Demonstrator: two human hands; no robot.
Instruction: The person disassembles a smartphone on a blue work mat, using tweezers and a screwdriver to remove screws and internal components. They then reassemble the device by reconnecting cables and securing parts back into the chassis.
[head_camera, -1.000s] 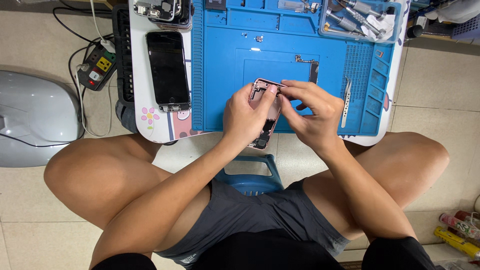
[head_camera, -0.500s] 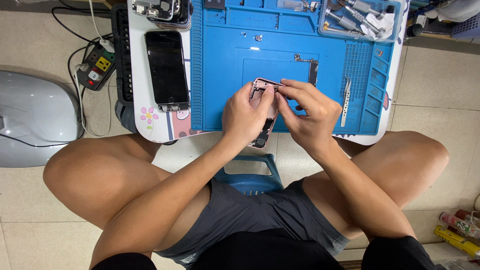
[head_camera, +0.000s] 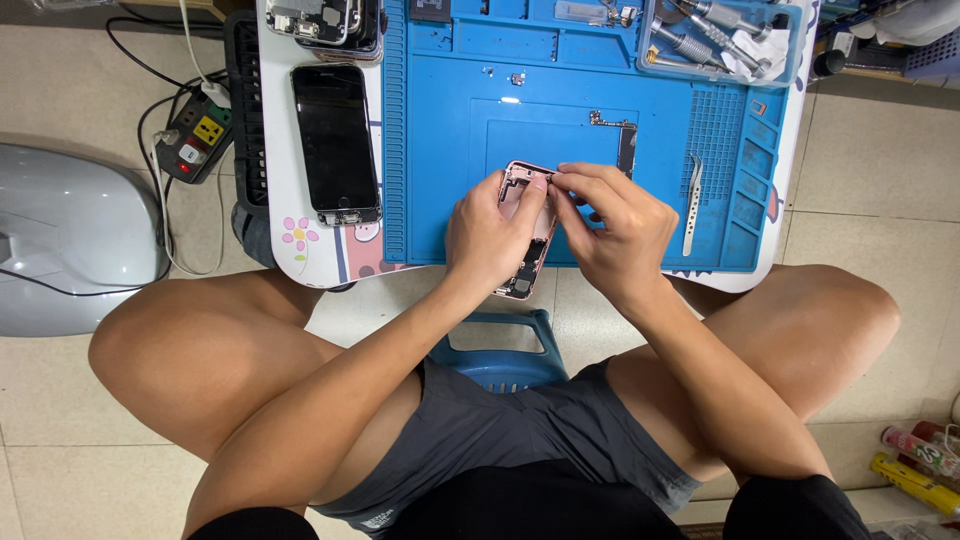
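Head view: your left hand (head_camera: 492, 235) grips the pink phone housing (head_camera: 527, 225) over the blue mat's (head_camera: 440, 150) near edge; right hand (head_camera: 612, 225) pinches its top corner. Slipping fingers risk dropping it off the edge.

Phone housing (head_camera: 524, 232) middle behind both hands (tiny screws indistinct)
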